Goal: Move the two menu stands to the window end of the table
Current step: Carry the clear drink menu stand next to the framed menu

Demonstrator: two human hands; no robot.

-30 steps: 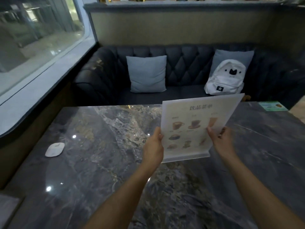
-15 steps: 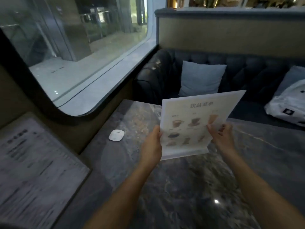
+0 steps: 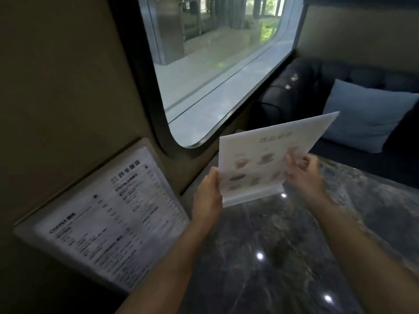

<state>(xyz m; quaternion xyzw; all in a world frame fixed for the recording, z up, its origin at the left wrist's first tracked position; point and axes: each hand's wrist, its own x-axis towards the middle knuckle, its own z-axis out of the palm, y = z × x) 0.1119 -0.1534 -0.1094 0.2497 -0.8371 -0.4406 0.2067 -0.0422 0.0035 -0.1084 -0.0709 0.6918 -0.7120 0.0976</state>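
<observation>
While both hands grip it, drinks menu stand [image 3: 260,164] hangs tilted above dark marble table [image 3: 283,257], near window [image 3: 215,64]. Left hand [image 3: 207,196] pinches stand's left edge; right hand [image 3: 302,172] clasps right edge, fingers over sheet. Second menu stand [image 3: 108,214], text-printed, leans at table's window end against wall. Blue cushion [image 3: 365,118] on dark sofa behind.
</observation>
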